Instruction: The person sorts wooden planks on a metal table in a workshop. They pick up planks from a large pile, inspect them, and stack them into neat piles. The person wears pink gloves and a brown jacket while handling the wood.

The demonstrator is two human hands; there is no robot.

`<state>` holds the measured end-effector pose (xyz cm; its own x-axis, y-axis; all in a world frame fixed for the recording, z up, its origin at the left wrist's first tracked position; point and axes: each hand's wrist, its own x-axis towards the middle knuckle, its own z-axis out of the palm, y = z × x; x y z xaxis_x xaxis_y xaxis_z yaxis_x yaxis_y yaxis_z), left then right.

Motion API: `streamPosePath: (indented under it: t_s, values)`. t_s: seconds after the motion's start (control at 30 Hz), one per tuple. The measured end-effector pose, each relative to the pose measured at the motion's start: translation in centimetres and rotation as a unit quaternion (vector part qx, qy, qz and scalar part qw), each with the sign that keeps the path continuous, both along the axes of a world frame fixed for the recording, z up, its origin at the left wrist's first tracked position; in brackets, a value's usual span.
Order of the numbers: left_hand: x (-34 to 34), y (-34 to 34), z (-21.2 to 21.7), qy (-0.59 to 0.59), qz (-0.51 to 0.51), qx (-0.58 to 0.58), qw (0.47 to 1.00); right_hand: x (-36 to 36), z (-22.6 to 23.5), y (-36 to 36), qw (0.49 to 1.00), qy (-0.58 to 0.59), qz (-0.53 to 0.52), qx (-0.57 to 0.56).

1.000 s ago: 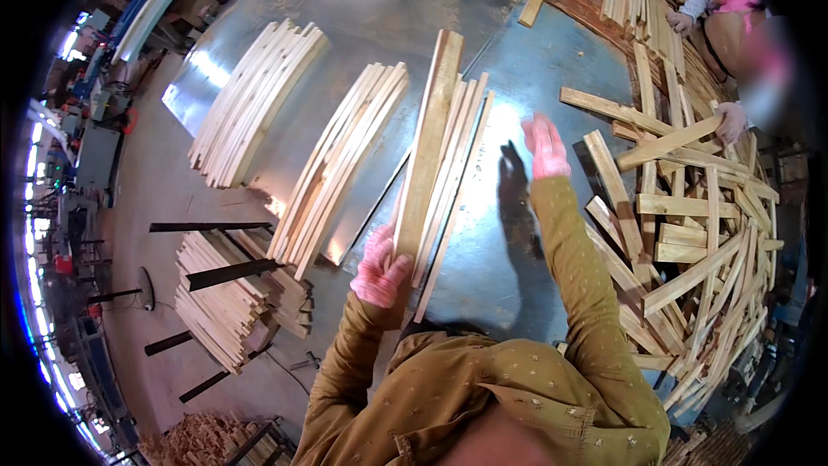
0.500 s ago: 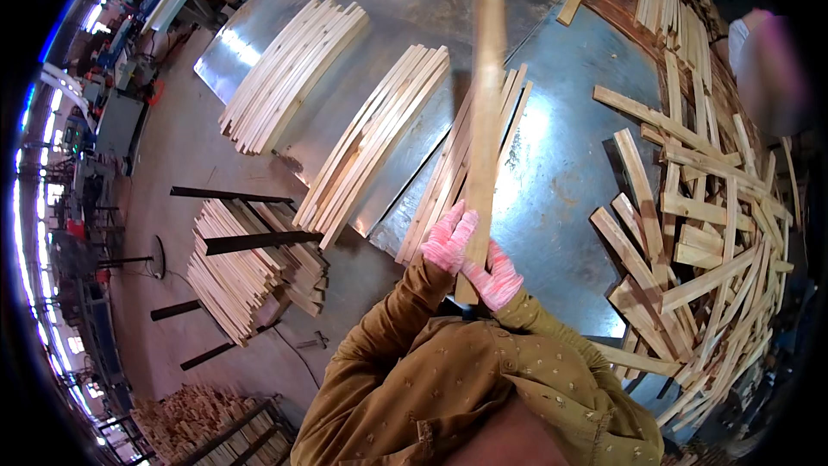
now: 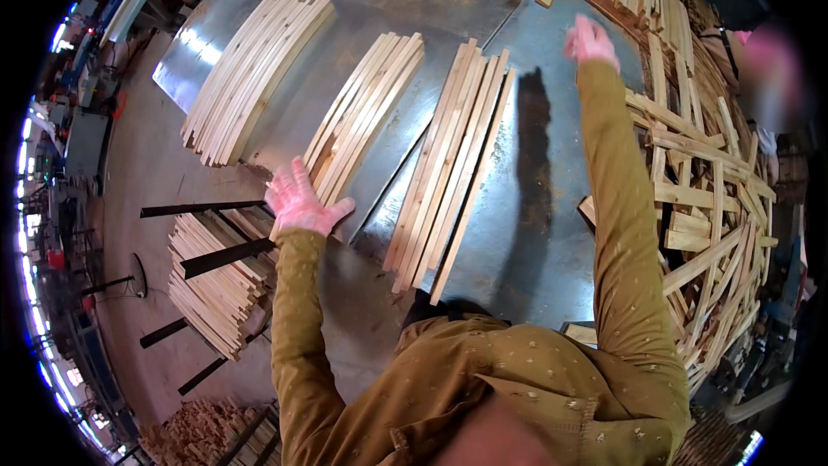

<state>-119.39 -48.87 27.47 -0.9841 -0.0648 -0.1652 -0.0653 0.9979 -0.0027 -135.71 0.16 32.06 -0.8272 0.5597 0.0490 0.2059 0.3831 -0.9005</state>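
My left hand (image 3: 304, 200), in a pink glove, is open with its fingers spread. It is over the near end of the middle row of pale wooden strips (image 3: 366, 112), but whether it touches them I cannot tell. On the far right, my right hand (image 3: 592, 40), gloved too, reaches out over the metal table (image 3: 565, 151). Its fingers look curled closed and no strip shows in them. Between my arms lies a third row of wooden strips (image 3: 448, 164), side by side with small gaps on the right.
A larger row of strips (image 3: 259, 78) lies at the left of the table. Below it, more strips (image 3: 216, 280) rest on a rack with black bars (image 3: 226, 257). A jumbled heap of planks (image 3: 707, 198) fills the right side, where another person (image 3: 768, 78) stands.
Both hands were together on a long plank held up in front of me; they have let go of it. My left hand has moved left, my right hand far forward and right.
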Motion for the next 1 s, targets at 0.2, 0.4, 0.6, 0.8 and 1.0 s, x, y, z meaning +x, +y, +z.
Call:
streamPosePath:
  t_s: [0.2, 0.4, 0.6, 0.8, 1.0]
  values:
    - [-3.2, -1.3, -4.0, -0.061, -0.032, 0.015, 0.998, 20.3, -11.9, -6.7, 0.983, -0.069, 0.033, -0.165]
    - [-4.4, -2.6, -2.1, -0.106, -0.033, 0.146, 0.983, 33.5, -14.3, -7.3, 0.967, -0.091, -0.085, -0.22]
    - [-4.0, -5.4, -7.3, -0.198, 0.03, 0.693, 0.692, 34.5, -12.6, -8.9, 0.972, -0.038, -0.08, -0.219]
    - [1.8, -4.2, -7.2, -0.334, 0.135, 0.843, 0.399, 32.5, -9.3, -13.8, 0.984, -0.016, 0.04, -0.175]
    - [11.0, -4.1, -4.9, -0.283, 0.221, 0.898, 0.255, 33.0, -9.4, -16.6, 0.981, -0.012, 0.101, -0.163]
